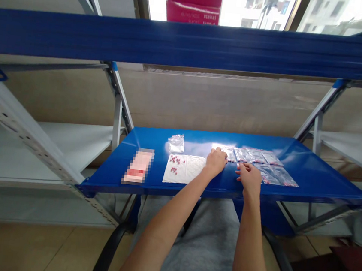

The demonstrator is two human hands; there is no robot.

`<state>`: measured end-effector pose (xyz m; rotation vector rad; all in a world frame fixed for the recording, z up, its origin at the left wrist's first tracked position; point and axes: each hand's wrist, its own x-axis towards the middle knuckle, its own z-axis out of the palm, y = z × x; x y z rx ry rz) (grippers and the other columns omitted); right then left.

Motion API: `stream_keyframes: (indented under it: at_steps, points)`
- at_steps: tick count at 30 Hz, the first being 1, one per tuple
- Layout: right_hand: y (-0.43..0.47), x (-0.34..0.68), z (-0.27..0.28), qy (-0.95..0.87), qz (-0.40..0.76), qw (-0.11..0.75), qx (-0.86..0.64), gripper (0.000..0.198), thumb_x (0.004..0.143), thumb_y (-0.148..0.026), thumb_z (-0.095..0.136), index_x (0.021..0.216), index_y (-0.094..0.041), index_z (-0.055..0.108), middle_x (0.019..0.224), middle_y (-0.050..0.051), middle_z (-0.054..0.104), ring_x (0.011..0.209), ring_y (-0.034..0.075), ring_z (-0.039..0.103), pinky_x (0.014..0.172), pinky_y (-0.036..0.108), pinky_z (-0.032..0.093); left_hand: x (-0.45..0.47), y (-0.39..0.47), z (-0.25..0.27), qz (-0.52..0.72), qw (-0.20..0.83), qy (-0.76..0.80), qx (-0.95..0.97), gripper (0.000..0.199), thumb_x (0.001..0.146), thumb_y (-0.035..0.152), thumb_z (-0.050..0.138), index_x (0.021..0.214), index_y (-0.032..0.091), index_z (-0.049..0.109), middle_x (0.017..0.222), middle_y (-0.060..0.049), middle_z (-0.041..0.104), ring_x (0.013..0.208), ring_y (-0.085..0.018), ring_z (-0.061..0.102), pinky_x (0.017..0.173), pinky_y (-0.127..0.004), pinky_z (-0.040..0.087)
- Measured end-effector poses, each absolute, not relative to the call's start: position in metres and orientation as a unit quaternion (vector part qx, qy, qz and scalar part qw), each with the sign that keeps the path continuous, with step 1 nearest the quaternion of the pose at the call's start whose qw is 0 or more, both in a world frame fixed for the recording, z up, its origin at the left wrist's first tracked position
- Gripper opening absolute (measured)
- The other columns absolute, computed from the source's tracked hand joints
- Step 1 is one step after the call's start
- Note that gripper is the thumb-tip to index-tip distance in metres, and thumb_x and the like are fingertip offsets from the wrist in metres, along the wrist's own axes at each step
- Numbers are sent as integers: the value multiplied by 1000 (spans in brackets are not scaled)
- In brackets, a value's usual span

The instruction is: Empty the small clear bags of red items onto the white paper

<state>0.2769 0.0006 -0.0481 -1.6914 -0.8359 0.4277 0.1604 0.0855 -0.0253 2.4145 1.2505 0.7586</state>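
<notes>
Upper bag row (252,155) runs sideways, rightward from left hand (216,160) (nearer its left end); right hand (251,176) sits nearside, both hands' fingers curled, pinch unclear.

Daylight fills a window (238,5) above a blue surface (321,180) framed by metal racking.

A blue beam (190,46) crosses overhead; a beige wall (210,100) stands behind the surface's far edge, red boxes (193,3) before the glass. White shelves (67,136) flank its left and right edges; tiled floor (36,249) and dark-red furniture (356,266) show below the near right corner.
</notes>
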Motion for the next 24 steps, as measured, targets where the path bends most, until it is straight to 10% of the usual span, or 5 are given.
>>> stream_keyframes:
  at_steps: [14, 24]
  points:
    - [0, 222, -22, -319, 458, 677, -480, 34, 69, -36, 81, 95, -19, 67, 86, 6, 75, 77, 20, 74, 65, 27, 62, 96, 15, -10, 484, 237, 393, 745, 18, 92, 10, 63, 96, 18, 77, 98, -7, 71, 87, -16, 69, 80, -27, 56]
    - [-19, 205, 11, -492, 559, 538, -395, 34, 75, -36, 80, 104, -20, 72, 83, 4, 75, 72, 15, 68, 60, 23, 52, 22, 1, 14, 558, 327, 443, 621, 38, 97, 39, 59, 129, 20, 65, 118, -11, 70, 91, -20, 72, 69, -26, 56]
